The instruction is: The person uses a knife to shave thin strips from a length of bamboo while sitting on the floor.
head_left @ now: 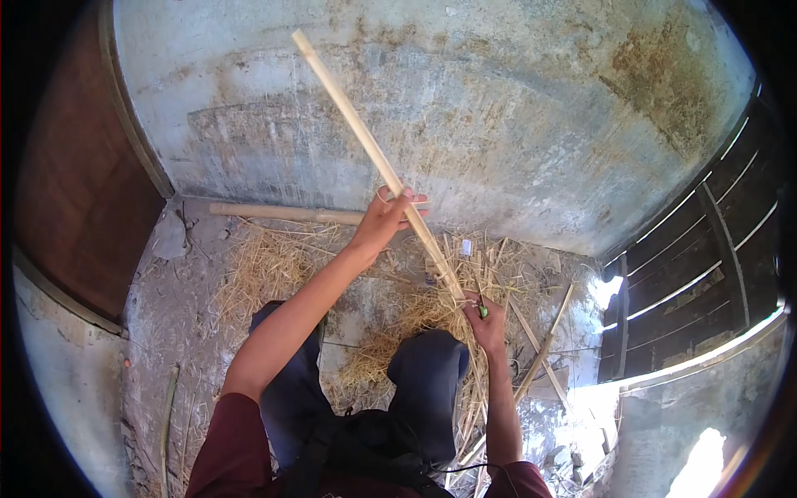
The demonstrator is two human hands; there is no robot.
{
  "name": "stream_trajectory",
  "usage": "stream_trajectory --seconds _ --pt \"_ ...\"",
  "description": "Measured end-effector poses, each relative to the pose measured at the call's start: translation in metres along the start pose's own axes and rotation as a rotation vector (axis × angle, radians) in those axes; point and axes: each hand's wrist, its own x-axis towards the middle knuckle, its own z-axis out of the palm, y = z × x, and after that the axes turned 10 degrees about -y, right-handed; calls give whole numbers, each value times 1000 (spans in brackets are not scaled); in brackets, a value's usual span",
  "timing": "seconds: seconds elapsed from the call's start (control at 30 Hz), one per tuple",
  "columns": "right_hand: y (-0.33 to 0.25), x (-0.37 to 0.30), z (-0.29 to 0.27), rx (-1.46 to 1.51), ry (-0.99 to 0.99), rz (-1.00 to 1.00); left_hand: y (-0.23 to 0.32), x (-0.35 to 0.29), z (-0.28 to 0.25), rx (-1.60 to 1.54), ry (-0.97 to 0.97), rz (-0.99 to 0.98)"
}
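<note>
Head view: left hand (386, 222) wrapped around a pale bamboo strip (349, 112) partway along — strip slants from upper left, in front of the wall (498, 124), down to the right hand (486, 324). Right hand closed on a small green-handled tool (483, 312), right at the strip's lower end; can't tell if its fingers pinch the strip too. Shavings (274, 270) heaped on the floor, around both knees. Thicker pole (282, 212) lies along the wall base. Small white-and-blue item (466, 247) among the shavings — kind unclear.
</note>
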Motion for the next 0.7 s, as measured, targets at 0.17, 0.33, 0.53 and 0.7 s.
stream_trajectory --seconds 0.17,0.33,0.53,0.7 --pt "-16 16 5 -112 6 -45 2 -12 -21 -82 4 90" --pt "-5 38 1 -134 124 -210 15 -13 -31 -49 48 213" --pt "-13 46 -26 -148 167 84 22 -11 -51 69 66 295" --pt "-65 56 -39 -83 154 -100 47 -17 -58 126 150 386"
